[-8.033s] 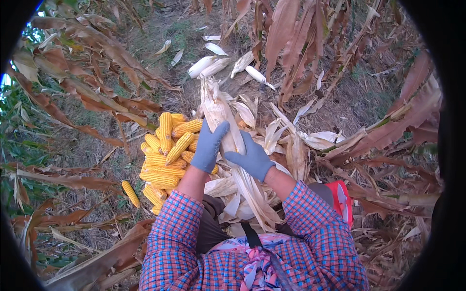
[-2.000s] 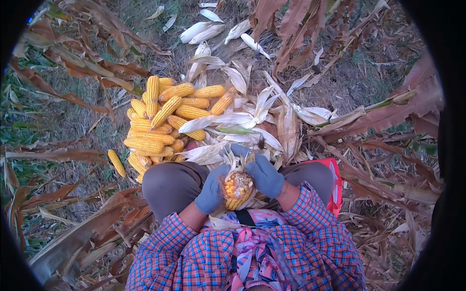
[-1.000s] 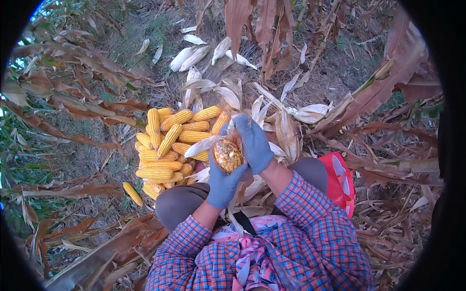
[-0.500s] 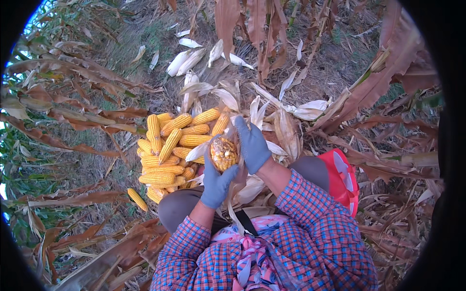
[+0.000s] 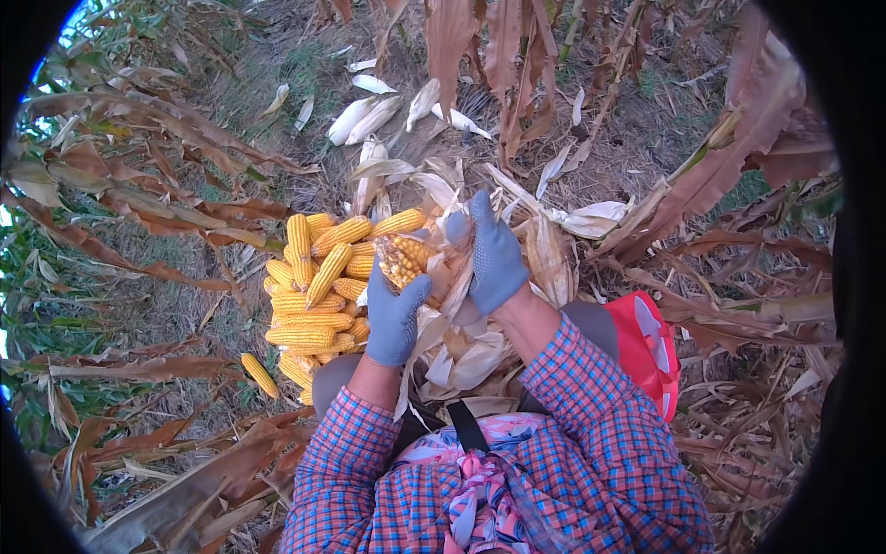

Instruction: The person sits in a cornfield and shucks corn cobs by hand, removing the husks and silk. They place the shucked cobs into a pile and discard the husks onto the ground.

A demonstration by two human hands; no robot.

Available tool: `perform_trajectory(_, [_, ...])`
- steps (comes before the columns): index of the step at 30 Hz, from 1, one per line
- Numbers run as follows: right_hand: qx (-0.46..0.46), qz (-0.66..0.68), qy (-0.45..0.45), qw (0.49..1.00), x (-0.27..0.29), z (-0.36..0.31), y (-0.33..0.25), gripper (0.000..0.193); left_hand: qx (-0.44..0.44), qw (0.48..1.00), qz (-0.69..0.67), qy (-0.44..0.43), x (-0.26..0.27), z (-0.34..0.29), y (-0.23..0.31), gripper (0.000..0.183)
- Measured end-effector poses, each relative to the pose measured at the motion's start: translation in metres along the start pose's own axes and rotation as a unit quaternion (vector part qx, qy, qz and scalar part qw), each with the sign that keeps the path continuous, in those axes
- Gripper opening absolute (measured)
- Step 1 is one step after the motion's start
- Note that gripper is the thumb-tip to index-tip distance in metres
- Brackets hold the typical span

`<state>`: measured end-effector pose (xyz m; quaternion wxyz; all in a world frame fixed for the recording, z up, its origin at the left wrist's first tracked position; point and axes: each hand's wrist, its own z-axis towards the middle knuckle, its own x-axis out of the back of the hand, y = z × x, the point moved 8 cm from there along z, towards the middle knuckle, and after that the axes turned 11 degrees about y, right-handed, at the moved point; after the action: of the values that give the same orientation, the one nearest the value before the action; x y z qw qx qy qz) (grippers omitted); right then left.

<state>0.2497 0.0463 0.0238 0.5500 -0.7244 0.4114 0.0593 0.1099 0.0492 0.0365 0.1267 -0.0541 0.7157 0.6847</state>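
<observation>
Gloved in grey, my left hand point(image 5: 395, 316) grips a corn cob point(image 5: 403, 259) whose yellow kernels look patchy and partly pale. My right hand point(image 5: 496, 255), in a matching glove, is closed on the dry husk point(image 5: 450, 268) at the cob's other end. Pale husk strips hang between the hands and over my lap. Just left of the cob lies a pile of husked yellow corn cobs point(image 5: 314, 319), the nearest ones touching or almost touching my left hand.
One loose yellow cob point(image 5: 260, 375) lies apart, left of the pile. Cobs still in pale husks point(image 5: 362, 120) lie on the ground ahead. A red bag point(image 5: 643, 351) is beside my right knee. Dry corn stalks and leaves point(image 5: 138, 212) crowd both sides.
The cob has tilted and moved up and left, its kernelled end now toward the pile. My right hand has moved slightly right, drawing husk away from it.
</observation>
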Motion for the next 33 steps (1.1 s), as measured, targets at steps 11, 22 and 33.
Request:
perform_trajectory(11, [0.318,-0.254,-0.174,0.897,-0.028,-0.019,-0.023,0.036,0.029,0.998,-0.051,0.0,0.001,0.007,-0.015,0.063])
perform_trajectory(22, [0.06,-0.029,-0.168,0.984,-0.013,-0.002,0.002,0.015,0.045,0.99,-0.128,-0.038,-0.001,0.009,0.01,0.068])
perform_trajectory(33, [0.17,-0.151,-0.246,0.942,-0.033,-0.023,-0.004,0.024,0.039,0.993,-0.01,-0.107,0.002,0.002,0.006,0.083])
